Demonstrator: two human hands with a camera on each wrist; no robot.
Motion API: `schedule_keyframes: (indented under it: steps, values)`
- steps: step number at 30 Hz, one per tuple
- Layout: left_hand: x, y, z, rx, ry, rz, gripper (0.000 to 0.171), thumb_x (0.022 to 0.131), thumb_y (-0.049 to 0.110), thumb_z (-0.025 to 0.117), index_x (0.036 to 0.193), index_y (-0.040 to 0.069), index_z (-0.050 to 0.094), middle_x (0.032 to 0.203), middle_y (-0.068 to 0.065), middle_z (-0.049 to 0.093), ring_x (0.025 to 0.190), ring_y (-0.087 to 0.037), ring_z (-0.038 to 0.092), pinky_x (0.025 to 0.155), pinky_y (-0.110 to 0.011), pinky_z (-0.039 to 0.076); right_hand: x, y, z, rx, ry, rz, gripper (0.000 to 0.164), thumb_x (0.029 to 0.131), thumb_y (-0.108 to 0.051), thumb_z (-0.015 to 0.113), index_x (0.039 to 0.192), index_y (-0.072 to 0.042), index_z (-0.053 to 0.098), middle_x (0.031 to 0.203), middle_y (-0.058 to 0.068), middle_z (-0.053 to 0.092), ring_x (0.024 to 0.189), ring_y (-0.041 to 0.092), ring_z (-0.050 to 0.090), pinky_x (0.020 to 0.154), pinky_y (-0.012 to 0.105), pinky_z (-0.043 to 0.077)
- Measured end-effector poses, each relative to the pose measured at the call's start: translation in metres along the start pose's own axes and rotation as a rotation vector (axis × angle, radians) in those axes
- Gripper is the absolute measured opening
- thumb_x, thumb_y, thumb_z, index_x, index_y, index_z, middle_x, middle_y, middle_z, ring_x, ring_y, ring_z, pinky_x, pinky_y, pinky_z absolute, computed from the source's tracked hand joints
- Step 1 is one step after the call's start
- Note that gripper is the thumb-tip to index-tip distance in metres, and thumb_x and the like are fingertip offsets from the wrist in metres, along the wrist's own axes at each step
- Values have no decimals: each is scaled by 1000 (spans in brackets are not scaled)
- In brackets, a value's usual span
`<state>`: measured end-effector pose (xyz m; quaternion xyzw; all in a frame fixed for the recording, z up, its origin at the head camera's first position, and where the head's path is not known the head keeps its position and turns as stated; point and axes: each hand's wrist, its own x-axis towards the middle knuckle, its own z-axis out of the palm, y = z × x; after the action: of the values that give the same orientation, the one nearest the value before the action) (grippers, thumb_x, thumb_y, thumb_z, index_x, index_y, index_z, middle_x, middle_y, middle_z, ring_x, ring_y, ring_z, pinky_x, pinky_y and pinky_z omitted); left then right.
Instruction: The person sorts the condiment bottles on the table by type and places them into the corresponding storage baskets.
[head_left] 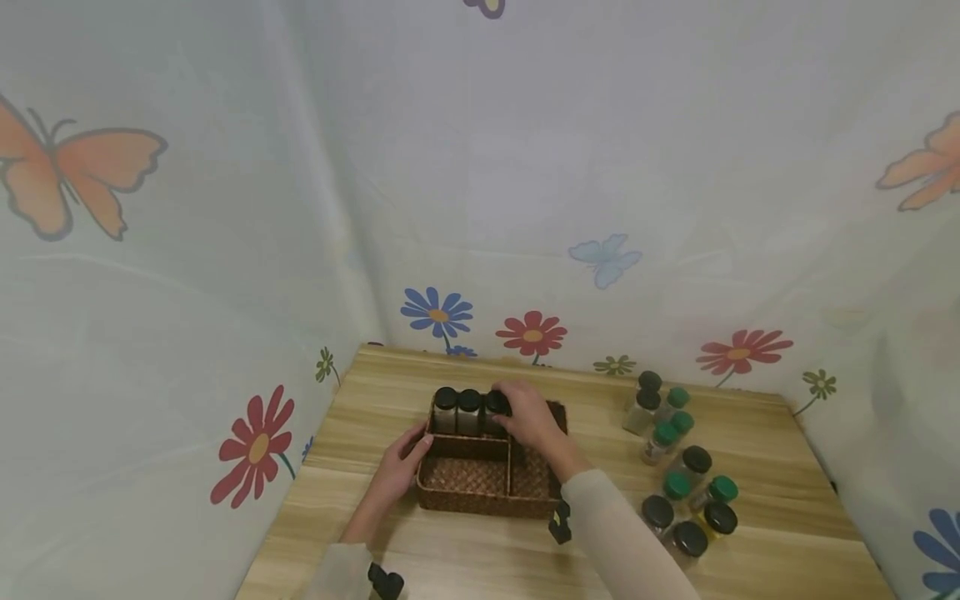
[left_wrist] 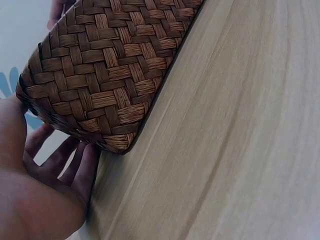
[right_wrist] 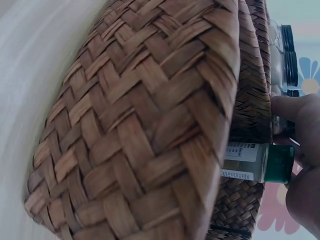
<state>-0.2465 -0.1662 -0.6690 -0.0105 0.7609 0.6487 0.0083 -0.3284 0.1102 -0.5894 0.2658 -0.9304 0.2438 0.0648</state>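
Note:
A brown woven basket with several compartments sits on the wooden table. Its back left compartment holds a row of three clear jars with black lids. My right hand pinches the rightmost of these jars by its lid. A green-capped jar with a white label stands inside the basket, below my right hand in the right wrist view; in the head view my hand and arm hide it. My left hand holds the basket's left side, its fingers against the outer wall and the thumb at the rim.
Several jars with black lids and green lids stand in a group on the table's right side. A printed fabric wall rises behind and beside the wooden table.

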Motion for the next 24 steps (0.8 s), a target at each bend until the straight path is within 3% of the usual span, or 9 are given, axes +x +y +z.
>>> schedule_keyframes:
  steps: [16,20,24]
  values:
    - [-2,-5,1,-4,-18,-5,72,105,55,62,161,12,47,162,-16,47,149,-37,44,117,-56,41,-3,-1,2,10,11,28,52,91,-17,87,138,-8,65,134,13,67,124,35,61,101,56,53]
    - [-2,-5,0,-1,-11,-14,72,105,54,62,161,12,47,162,-15,47,149,-37,44,117,-56,41,1,-1,-1,-13,-53,22,53,94,-20,85,140,-8,62,134,14,66,125,35,61,101,54,53]
    - [3,-6,1,16,1,-9,70,105,54,63,160,13,49,160,-14,50,147,-35,47,116,-55,42,4,-4,-20,-15,-160,8,60,98,-25,81,149,-6,56,144,15,62,131,35,59,107,53,50]
